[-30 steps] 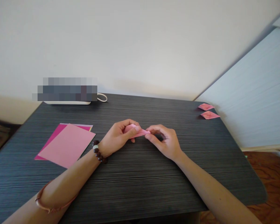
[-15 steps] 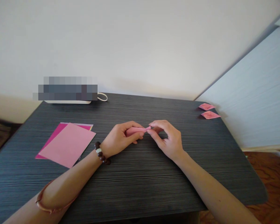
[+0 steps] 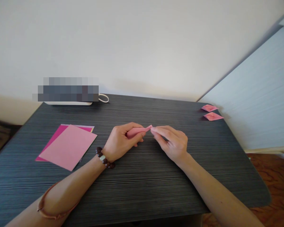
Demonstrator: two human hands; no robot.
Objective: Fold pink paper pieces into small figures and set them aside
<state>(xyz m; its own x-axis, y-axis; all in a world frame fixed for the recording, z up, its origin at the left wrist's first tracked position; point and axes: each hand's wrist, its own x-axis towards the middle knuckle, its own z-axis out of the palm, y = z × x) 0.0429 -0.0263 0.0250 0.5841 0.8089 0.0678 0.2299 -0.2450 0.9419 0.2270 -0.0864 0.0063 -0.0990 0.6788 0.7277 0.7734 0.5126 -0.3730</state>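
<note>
A pink folded paper [image 3: 133, 132] lies within my left hand [image 3: 121, 137], whose thumb and fingers are closed around it. Its narrow tip points right and slightly up, out of the left fingers. At that tip, the thumb and fingertips of my right hand [image 3: 171, 140] are pinched together on the paper's end. My fingers cover part of the folds. Both hands are just above the middle of the dark table [image 3: 137, 183]. A beaded bracelet is on my left wrist, and a brown band sits higher on that forearm.
Flat pink paper sheets [image 3: 69, 146] lie on the table at left, over a magenta one. Two folded pink paper pieces [image 3: 213, 116] rest near the right back edge. A pixelated object [image 3: 68, 91] with a white base and a cord loop stands at the back left, by the wall.
My right fingers have drawn closer together at the paper's tip and shifted slightly right. The tip now angles more upward. My left hand has barely moved.
</note>
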